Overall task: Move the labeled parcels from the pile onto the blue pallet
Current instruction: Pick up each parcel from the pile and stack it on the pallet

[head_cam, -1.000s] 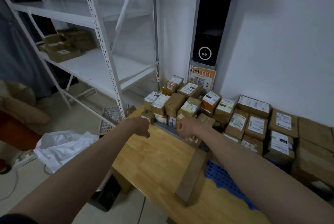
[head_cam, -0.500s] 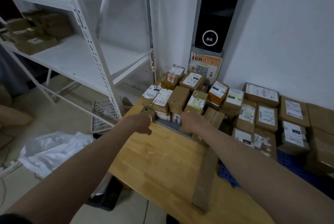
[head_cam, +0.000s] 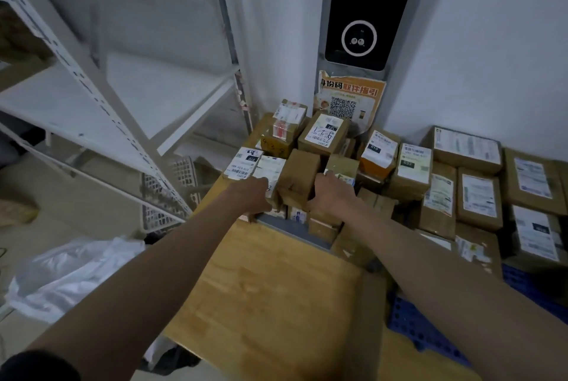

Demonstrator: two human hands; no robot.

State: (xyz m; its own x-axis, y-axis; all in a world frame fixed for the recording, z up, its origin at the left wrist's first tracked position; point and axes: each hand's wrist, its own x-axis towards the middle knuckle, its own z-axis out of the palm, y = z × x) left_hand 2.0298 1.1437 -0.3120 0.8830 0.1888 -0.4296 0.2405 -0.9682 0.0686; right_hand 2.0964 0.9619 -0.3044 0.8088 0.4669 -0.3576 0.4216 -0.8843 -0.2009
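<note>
Wooden tabletop by white shelving. Both the left hand and right hand clasp a plain brown parcel between curled fingers, long axis toward the wall.

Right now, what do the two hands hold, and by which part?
Both hold the brown box by its sides: left hand on its left, right hand on its right.

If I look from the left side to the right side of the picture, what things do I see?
White plastic bag → white shelf rack → left hand → right hand → orange-bottomed parcel → blue pallet.
</note>
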